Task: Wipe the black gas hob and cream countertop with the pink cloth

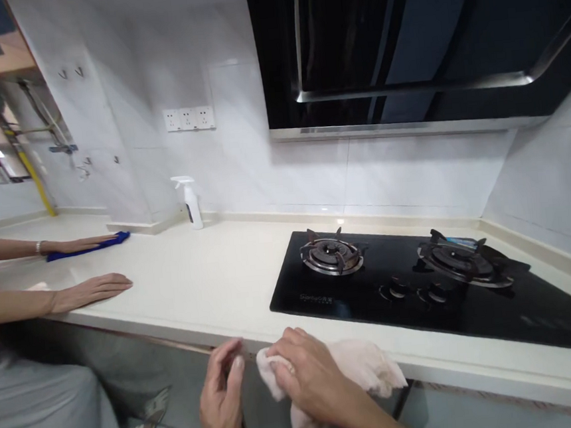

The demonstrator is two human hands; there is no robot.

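My right hand [307, 375] is closed on a crumpled pale pink cloth [361, 366] at the front edge of the cream countertop [211, 280]. My left hand [223, 396] hovers beside it with fingers loosely curled, its fingertips close to the cloth's left end, holding nothing I can see. Both hands are just in front of the black glass gas hob [422, 295], which carries two burners and two knobs.
At the left, another person lays one hand [92, 289] flat on the counter and presses a blue cloth [91, 246] with the other. A white spray bottle [190, 202] stands by the tiled wall. A black range hood [400, 44] hangs above the hob.
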